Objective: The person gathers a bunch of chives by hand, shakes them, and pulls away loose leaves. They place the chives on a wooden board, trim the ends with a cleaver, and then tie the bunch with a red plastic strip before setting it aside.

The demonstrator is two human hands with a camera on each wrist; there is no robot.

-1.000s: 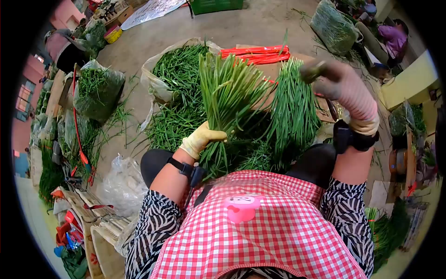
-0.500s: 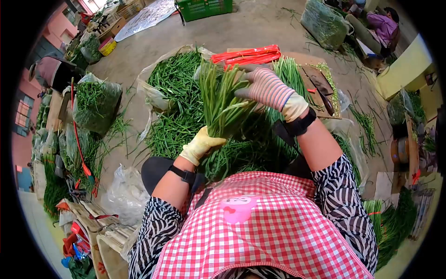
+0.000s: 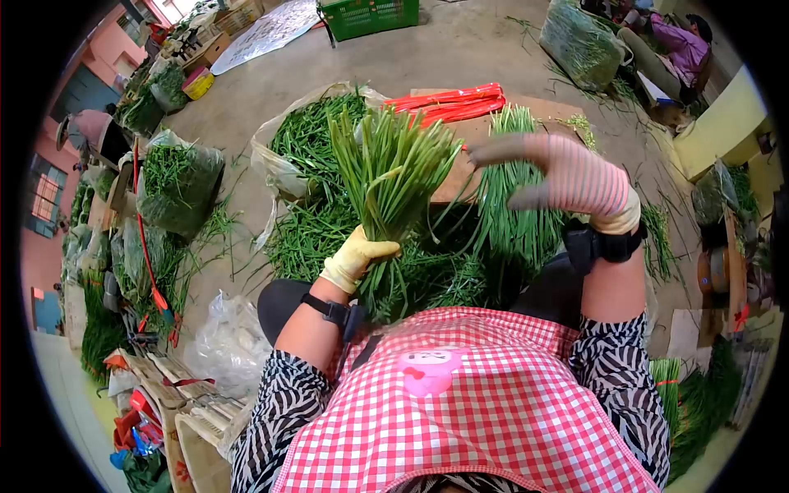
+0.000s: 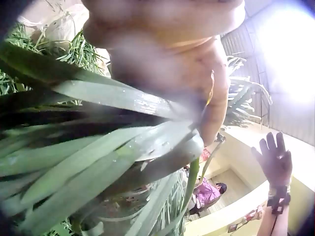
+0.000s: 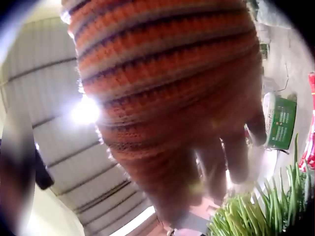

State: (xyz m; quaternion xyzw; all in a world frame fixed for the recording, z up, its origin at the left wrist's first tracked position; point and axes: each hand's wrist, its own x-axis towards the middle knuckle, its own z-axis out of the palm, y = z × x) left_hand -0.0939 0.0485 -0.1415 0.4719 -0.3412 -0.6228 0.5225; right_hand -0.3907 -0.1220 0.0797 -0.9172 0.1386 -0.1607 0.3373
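Note:
In a yellow glove, my left hand [image 3: 359, 258] grips the lower part of an upright bunch of green stalks [image 3: 393, 168], its pale cut ends fanned at the top. The left wrist view shows that hand [image 4: 167, 64] curled round the long flat leaves [image 4: 93, 162]. Just right of the bunch, my right hand [image 3: 567, 174], in a striped glove with grey fingers, is raised with thumb and fingers apart, touching nothing. Behind it a second bunch [image 3: 514, 205] lies over the board's edge. In the right wrist view the right hand's fingers [image 5: 236, 157] extend above the stalk ends [image 5: 246, 216].
Red strips [image 3: 448, 103] lie on a board [image 3: 559, 107] beyond the bunches. Loose greens [image 3: 316, 140] fill an open plastic bag at the left. Farther off are a green crate [image 3: 370, 16], stuffed bags [image 3: 582, 48] and a seated person [image 3: 682, 51]. Clear plastic [image 3: 226, 337] lies at lower left.
My right hand touched the stalk tops half a second ago and has since moved right, away from them, its fingers spread. My left hand keeps its grip on the bunch, which leans slightly more left.

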